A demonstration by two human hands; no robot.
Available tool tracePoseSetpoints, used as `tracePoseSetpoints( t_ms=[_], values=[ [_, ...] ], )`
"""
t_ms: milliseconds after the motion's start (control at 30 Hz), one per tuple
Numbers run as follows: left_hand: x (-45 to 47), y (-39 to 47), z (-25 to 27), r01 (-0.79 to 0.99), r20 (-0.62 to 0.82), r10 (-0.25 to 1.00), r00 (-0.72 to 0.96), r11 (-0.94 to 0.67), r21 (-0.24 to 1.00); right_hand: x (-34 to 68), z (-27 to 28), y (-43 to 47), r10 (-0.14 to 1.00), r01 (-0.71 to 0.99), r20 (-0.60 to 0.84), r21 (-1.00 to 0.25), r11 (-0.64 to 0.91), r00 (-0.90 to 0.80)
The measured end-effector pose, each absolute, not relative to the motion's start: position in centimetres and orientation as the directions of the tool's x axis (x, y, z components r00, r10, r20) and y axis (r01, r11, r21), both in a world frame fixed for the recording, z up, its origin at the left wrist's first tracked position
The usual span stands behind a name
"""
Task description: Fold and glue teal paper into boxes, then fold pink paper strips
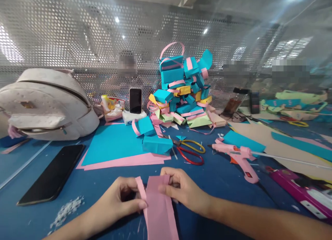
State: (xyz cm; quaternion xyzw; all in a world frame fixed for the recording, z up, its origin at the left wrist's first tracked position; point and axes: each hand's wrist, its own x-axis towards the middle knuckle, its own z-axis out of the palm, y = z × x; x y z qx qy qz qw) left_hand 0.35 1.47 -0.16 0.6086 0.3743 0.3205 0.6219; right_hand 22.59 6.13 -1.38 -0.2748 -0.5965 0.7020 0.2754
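A pink sheet of paper (159,212), creased lengthwise into a long strip with raised side flaps, is held upright near the table's front edge. My left hand (124,196) pinches its left flap between thumb and fingers. On the other side, my right hand (183,189) grips the right edge, thumb on the inner face. The strip's lower end runs out of the picture. Beyond my hands lie a folded blue paper box (157,145) and scissors (190,159) with one red and one yellow handle. Blue paper (111,143) rests on pink sheets (124,161).
A black phone (53,172) lies at left, before a white backpack (52,105). At right are a pink glue gun (241,157) and a magenta power strip (301,189). A pile of small paper boxes and bags (172,75) stands at the back, against a perforated metal screen (77,35).
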Motion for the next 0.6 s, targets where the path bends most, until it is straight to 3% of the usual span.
tracePoseSetpoints(
  t_ms=[233, 433, 600],
  values=[
    [0.18, 1.21, -0.67, 0.056, -0.082, 0.851, 0.518, 0.062, 0.997, 22.55, -1.07, 5.62, 0.594, -0.081, -0.004, -0.99, -0.116, -0.805],
    [0.3, 1.2, -0.58, 0.059, -0.029, 0.9, 0.434, 0.004, 0.998, 22.75, -1.54, 5.68, 0.619, -0.058, -0.018, -0.993, -0.102, -0.785],
    [0.22, 1.2, -0.54, 0.086, -0.077, 0.875, 0.477, 0.041, 0.995, 22.69, -1.33, 5.6, 0.619, -0.044, -0.011, -0.996, -0.074, -0.785]
  ],
)
